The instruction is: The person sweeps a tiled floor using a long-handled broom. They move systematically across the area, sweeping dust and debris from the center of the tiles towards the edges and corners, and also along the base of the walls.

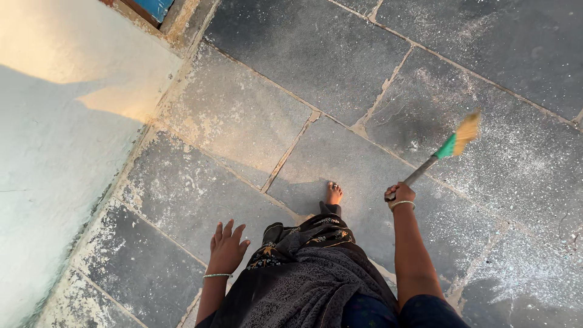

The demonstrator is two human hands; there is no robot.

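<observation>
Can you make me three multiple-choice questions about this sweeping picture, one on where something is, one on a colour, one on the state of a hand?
1. Where is the wall?
A. on the person's left
B. on the person's right
C. behind the broom head

2. What colour is the band just below the bristles of the broom?
A. red
B. green
C. black

3. How is the left hand?
A. shut on the broom
B. flat on the wall
C. open and holding nothing

Answers: 1 A, the pale wall runs along the left edge of the stone floor. 2 B, a green collar sits under the yellow bristles. 3 C, its fingers are spread in the air, while the right hand grips the broom handle.
</observation>
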